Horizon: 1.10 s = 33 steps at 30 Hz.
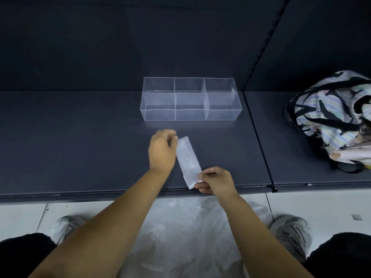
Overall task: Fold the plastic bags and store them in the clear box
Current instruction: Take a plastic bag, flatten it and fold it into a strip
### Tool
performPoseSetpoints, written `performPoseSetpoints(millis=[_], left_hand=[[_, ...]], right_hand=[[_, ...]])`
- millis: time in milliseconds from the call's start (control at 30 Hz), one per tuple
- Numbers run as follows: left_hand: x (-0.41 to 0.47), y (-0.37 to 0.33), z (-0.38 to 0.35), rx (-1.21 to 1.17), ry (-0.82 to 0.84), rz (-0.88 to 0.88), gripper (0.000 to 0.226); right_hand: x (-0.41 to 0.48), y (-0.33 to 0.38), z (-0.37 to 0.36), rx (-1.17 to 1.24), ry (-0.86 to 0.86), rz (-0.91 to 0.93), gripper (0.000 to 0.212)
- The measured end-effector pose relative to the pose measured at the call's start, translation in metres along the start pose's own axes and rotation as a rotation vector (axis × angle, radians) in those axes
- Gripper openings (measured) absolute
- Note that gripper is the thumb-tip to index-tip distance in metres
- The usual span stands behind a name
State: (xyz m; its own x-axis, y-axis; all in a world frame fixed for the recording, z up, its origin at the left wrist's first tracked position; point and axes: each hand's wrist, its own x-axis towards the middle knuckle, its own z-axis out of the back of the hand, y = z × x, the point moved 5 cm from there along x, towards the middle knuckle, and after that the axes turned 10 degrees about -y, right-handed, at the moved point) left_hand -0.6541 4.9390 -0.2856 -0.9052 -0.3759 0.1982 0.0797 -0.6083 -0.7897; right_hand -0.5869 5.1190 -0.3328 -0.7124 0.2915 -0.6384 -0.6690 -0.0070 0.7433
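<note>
folded bag (188,160): one, mid-frame on the shelf (80,147), long side running upper left to lower right
left hand (162,151): grip pinches its upper end
right hand (215,180): grip pinches its lower end
clear box (188,99): one, above the bag

Light is dim and flat on my dark shelf (80,147); the plastic bag (188,159) shines pale, my left hand (162,151) is blurred, edges bow.

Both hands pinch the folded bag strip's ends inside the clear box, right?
No: the head view shows the left hand and right hand pinching the ends of the folded bag strip on the shelf, in front of the clear box.
</note>
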Motion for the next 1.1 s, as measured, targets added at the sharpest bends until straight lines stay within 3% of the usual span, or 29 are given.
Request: performPoseSetpoints(millis=[100, 167, 267, 367, 567, 700, 800, 867, 967, 1100], left_hand=[[-0.056, -0.006, -0.005, 0.102, 0.265, -0.366, 0.025], [-0.082, 0.008, -0.01, 0.163, 0.462, -0.411, 0.047], [-0.095, 0.024, -0.014, 0.257, 0.575, -0.484, 0.072], [-0.091, 0.024, -0.015, 0.242, 0.553, -0.458, 0.071], [-0.078, 0.008, -0.01, 0.212, 0.401, -0.399, 0.032], [-0.076, 0.004, -0.011, 0.199, 0.433, -0.349, 0.025], [-0.067, 0.002, -0.009, 0.219, 0.449, -0.308, 0.019], [-0.06, 0.0, -0.01, 0.267, 0.471, -0.306, 0.024], [-0.047, -0.001, -0.014, 0.282, 0.495, -0.284, 0.035], [-0.029, 0.001, -0.023, 0.23, 0.494, -0.164, 0.049]], right_hand=[[-0.002, 0.0, 0.001, 0.028, 0.009, -0.001, 0.012], [-0.003, 0.0, 0.002, 0.052, 0.024, -0.014, 0.011], [-0.007, 0.004, 0.004, 0.095, 0.05, -0.057, 0.01], [-0.013, 0.005, 0.006, 0.134, 0.066, -0.104, 0.012], [-0.025, 0.016, 0.014, 0.161, 0.102, -0.099, 0.016], [-0.021, 0.038, 0.029, -0.262, 0.033, 0.296, 0.041], [-0.014, 0.044, 0.023, -0.489, 0.153, 0.501, 0.063], [-0.006, 0.042, 0.013, -0.528, 0.217, 0.511, 0.052], [0.005, 0.041, 0.003, -0.476, 0.153, 0.532, 0.011], [0.021, 0.042, -0.005, -0.363, 0.025, 0.466, 0.018]])
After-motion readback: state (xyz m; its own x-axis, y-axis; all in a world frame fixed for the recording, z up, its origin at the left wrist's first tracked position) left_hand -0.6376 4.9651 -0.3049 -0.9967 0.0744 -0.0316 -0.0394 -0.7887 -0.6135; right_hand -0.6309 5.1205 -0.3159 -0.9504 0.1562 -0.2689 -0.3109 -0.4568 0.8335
